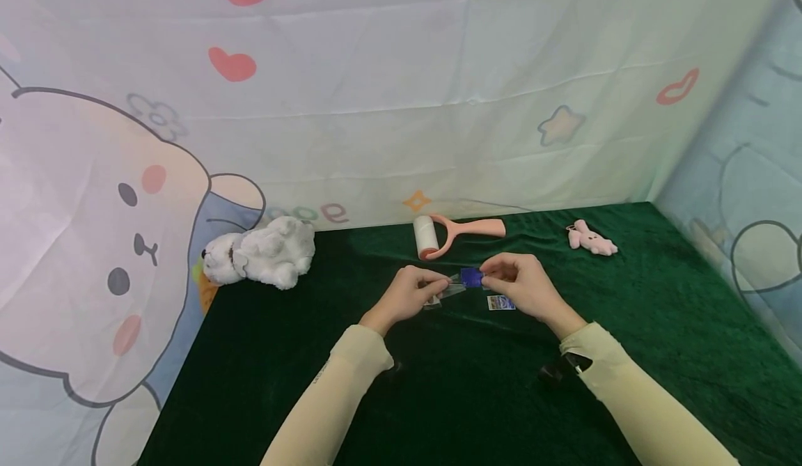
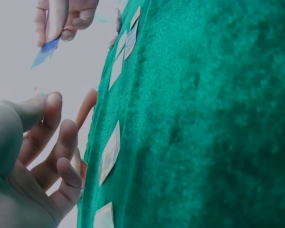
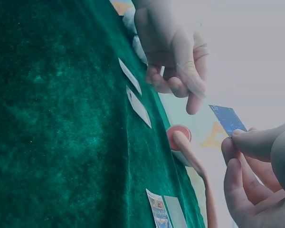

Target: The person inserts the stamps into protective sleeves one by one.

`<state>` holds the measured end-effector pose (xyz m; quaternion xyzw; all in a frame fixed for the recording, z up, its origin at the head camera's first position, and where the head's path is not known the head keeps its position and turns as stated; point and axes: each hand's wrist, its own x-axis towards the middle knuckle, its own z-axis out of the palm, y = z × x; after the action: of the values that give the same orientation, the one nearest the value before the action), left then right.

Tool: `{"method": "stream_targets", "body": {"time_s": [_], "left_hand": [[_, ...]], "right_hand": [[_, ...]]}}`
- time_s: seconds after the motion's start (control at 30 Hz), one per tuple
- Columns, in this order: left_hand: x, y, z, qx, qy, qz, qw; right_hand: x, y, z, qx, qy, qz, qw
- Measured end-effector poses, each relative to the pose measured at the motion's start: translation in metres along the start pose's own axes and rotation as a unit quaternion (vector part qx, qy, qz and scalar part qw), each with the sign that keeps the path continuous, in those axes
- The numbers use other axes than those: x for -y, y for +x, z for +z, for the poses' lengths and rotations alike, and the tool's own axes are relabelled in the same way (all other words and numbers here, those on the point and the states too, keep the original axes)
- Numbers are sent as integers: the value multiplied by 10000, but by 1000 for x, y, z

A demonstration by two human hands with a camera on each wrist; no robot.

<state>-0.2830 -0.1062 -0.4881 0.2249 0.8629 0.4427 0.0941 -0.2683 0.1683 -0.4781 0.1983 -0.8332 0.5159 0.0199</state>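
My left hand point(image 1: 410, 293) pinches a thin clear plastic piece point(image 3: 192, 81) between thumb and forefinger; it looks like a card sleeve. Facing it, my right hand point(image 1: 526, 288) pinches a small blue card point(image 3: 228, 118) by one end. The card's free end points at the clear piece, and in the head view point(image 1: 471, 277) the two nearly meet above the cloth. Below my right hand lies a small printed card point(image 1: 500, 303). Beneath my left hand is another small flat piece point(image 1: 432, 303), partly covered by the fingers. The left wrist view shows several such flat pieces point(image 2: 110, 153) on the cloth.
A dark green velvet cloth point(image 1: 476, 396) covers the table. At its back lies a pink-handled lint roller point(image 1: 471, 228). A white plush dog point(image 1: 269, 252) lies at the back left, a pink plush charm point(image 1: 592, 238) at the back right. Printed fabric point(image 1: 388, 69) hangs behind.
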Motion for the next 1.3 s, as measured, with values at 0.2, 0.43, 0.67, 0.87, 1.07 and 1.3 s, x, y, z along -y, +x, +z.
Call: {"method": "stream_targets", "body": {"time_s": [0.2, 0.43, 0.67, 0.87, 1.07, 1.3], "left_hand": [[0, 1, 1, -13, -2, 11, 10000], [0, 1, 1, -35, 18, 76, 10000], [1, 2, 1, -23, 12, 112, 9999], [-1, 2, 1, -101, -9, 151, 9998], [-2, 2, 1, -101, 36, 179, 9998], [-2, 3, 1, -115, 67, 257, 9996]], "right_hand": [[-1, 0, 0, 36, -81, -47, 9999], [-1, 0, 1, 84, -176, -88, 9998], [0, 0, 0, 154, -210, -111, 9996], [0, 0, -1, 163, -272, -126, 9994], [0, 0, -2, 219, -320, -136, 9992], [-1, 1, -3, 306, -273, -72, 9991]]}}
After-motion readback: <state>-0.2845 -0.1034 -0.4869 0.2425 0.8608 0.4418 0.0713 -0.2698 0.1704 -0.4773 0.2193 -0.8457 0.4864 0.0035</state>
